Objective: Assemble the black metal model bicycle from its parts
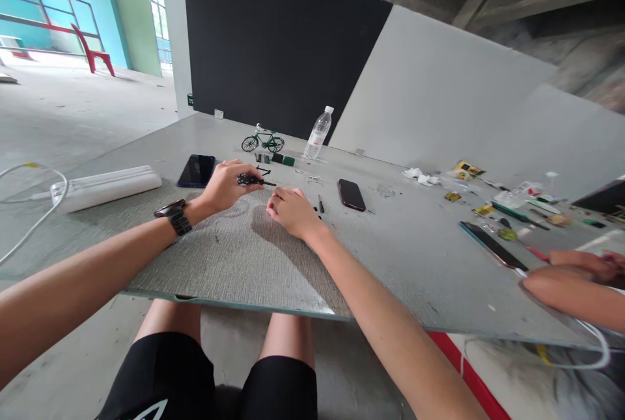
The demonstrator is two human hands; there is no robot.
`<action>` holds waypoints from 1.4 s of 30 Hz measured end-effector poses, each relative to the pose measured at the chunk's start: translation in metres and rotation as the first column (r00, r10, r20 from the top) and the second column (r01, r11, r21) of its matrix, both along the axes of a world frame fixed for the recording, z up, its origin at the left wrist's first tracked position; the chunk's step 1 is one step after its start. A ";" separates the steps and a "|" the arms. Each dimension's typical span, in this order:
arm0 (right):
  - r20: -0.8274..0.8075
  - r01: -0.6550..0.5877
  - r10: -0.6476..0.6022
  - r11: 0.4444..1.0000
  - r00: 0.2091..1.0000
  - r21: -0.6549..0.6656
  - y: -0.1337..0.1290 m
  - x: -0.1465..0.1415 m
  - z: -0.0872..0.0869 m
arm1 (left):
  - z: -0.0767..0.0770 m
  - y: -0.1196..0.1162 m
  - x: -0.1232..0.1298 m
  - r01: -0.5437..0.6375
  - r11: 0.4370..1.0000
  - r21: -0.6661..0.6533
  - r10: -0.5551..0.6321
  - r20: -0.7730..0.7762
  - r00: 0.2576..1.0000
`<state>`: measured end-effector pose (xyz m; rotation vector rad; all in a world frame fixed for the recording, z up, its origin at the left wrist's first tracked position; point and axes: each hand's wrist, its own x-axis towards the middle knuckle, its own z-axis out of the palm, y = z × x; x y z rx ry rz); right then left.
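Note:
My left hand (225, 184), with a dark watch on its wrist, pinches a small black part (249, 179) that has a thin rod pointing right. Its exact kind is too small to tell. Close to the rod's end, my right hand (294, 211) rests low over the table with its fingers curled together; whatever they hold is hidden. Just beyond the hands lie a thin black frame-like piece (264, 170), small green blocks (288, 161) and fine metallic bits (307, 176). A green model bicycle (262, 140) stands upright behind them. A short dark pointed piece (321, 204) lies beside my right hand.
A phone (196, 170) and a white power-bank-like block (107, 187) with a cable lie left. On the right are another phone (351, 195), white tissue (420, 177) and scattered small items. A water bottle (319, 134) stands at the back. Another person's arms (576, 283) rest far right.

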<state>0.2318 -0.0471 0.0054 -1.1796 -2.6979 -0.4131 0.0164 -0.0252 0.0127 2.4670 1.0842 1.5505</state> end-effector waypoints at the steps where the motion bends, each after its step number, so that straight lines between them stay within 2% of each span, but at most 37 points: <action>1: -0.007 0.010 -0.010 1.000 1.000 -0.014 0.000 0.000 -0.001 | 0.000 0.000 0.000 -0.005 1.000 0.001 0.005 -0.003 1.000; 7: -0.069 0.046 -0.054 0.993 0.996 -0.107 0.000 0.007 -0.002 | 0.000 0.000 0.000 -0.002 1.000 0.004 0.002 -0.024 1.000; 10: -0.157 0.076 -0.101 0.985 0.982 -0.156 0.001 0.016 0.004 | 0.001 -0.001 0.000 0.064 0.998 -0.008 -0.064 -0.028 0.998; 14: -0.344 0.116 -0.178 0.974 0.922 -0.192 0.002 0.029 0.015 | 0.000 -0.005 0.003 0.169 0.984 -0.056 -0.172 -0.046 0.984; 20: -0.568 -0.057 -0.069 0.978 0.820 -0.200 -0.002 0.025 0.016 | -0.001 -0.012 0.011 0.282 0.942 -0.181 -0.294 -0.043 0.955; 25: -0.581 -0.132 -0.038 0.960 0.813 -0.247 -0.006 0.016 0.012 | -0.001 -0.015 0.015 0.289 0.939 -0.189 -0.302 -0.042 0.952; 42: -0.616 -0.176 -0.028 0.947 0.787 -0.268 -0.007 0.018 0.012 | -0.004 -0.012 0.013 0.280 0.948 -0.152 -0.295 -0.087 0.951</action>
